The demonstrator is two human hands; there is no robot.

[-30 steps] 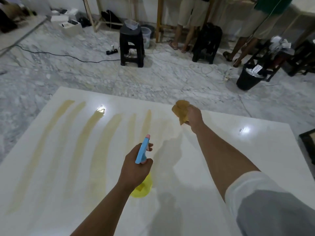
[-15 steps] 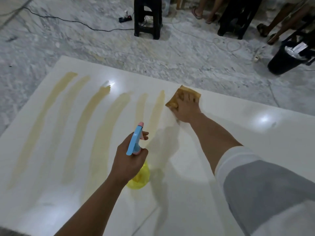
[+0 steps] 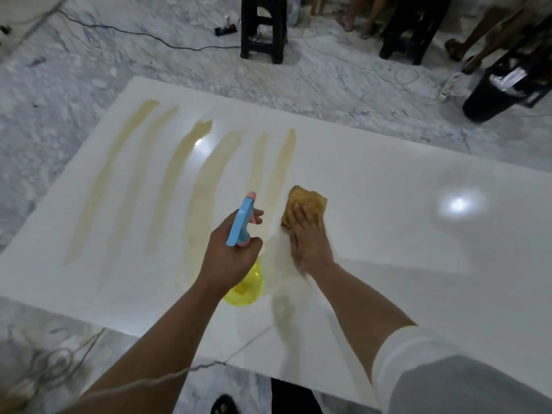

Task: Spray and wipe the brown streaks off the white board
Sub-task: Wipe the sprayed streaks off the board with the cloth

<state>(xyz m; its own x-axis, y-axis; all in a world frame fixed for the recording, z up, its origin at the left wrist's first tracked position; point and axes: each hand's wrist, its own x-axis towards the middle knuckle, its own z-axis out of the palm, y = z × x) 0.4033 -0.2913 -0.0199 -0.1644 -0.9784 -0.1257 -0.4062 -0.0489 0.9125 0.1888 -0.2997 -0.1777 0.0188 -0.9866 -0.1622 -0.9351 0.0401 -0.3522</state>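
Pressing flat, the right hand's (image 3: 310, 237) spread fingers (image 3: 298, 215) hold a brown cloth (image 3: 310, 200) on the white board (image 3: 388, 234). A spray bottle (image 3: 243, 228) is gripped by the left hand's (image 3: 228, 258) curled fingers (image 3: 255, 215). 6 brown streaks (image 3: 179, 174) lie left, toward the far edge.

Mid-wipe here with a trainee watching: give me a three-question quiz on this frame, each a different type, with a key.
1. True or false: the left hand holds the spray bottle above the white board.
2. Multiple choice: the brown cloth under the right hand lies
A. on the leftmost streak
B. just right of the rightmost streak
C. on the marble floor
3. Fill in: the spray bottle's body is ______ in colour.

Key:
1. True.
2. B; the right hand presses the cloth flat on the board beside that streak.
3. Yellow, with a blue and pink spray head.
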